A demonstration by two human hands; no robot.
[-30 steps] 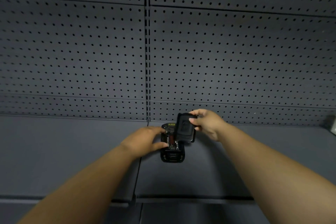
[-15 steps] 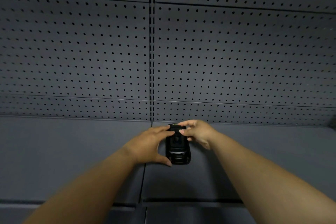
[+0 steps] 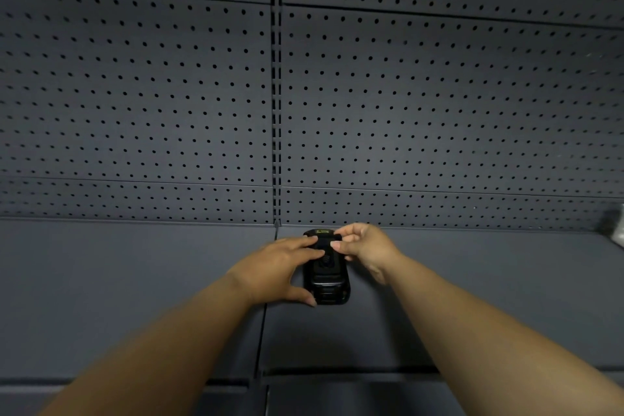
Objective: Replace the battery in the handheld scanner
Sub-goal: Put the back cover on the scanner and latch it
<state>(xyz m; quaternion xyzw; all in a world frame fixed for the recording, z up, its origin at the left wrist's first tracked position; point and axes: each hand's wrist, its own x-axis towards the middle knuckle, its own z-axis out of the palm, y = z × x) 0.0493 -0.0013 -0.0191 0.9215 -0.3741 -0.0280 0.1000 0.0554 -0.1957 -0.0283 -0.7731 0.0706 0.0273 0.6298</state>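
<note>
Now scanner (image 3: 327,275) lies on shelf (image 3: 135,280), centre-low of frame. Left hand (image 3: 275,272) grip wraps its side, steadying; right hand (image 3: 366,246) pinches top edge of cover. Press evenly w/ both thumbs till latch probably clicks.

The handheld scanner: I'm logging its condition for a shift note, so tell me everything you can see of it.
The handheld scanner is a black, rounded device that looks like moulded plastic, lying flat on the dark grey shelf near the pegboard back wall. Its back faces up with the cover in place and ribbed ridges at the near end. A small yellowish mark shows at the far end. The left hand cups its left side; the right hand touches its far end with its fingertips.
</note>
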